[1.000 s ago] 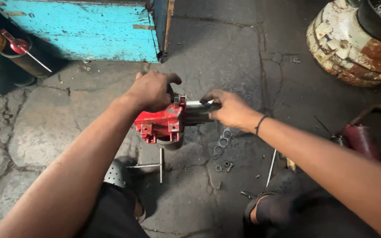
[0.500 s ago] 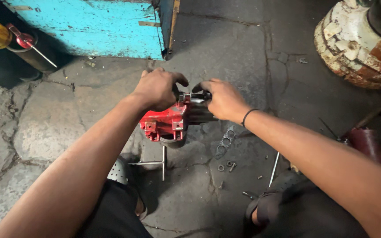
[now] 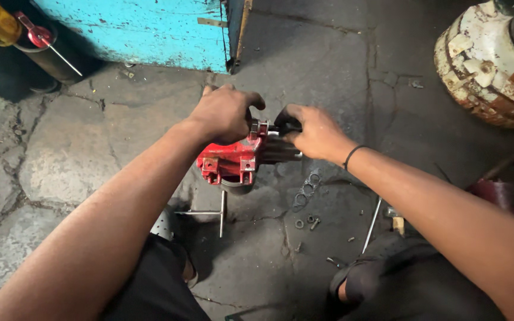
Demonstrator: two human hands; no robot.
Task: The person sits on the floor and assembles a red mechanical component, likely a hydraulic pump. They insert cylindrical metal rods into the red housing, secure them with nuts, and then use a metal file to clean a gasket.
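Two hands on a red metal housing over a cracked concrete floor.
The left hand clamps the red housing from above; the right hand pinches a dark fitting at its top. Loose washers lie just below.

Loose washers below; bare floor leftward

The person's bare left hand and right hand are showing no gloves or sleeves. A thin black cord wristband is circling the right wrist. Dark trousers are covering both legs.
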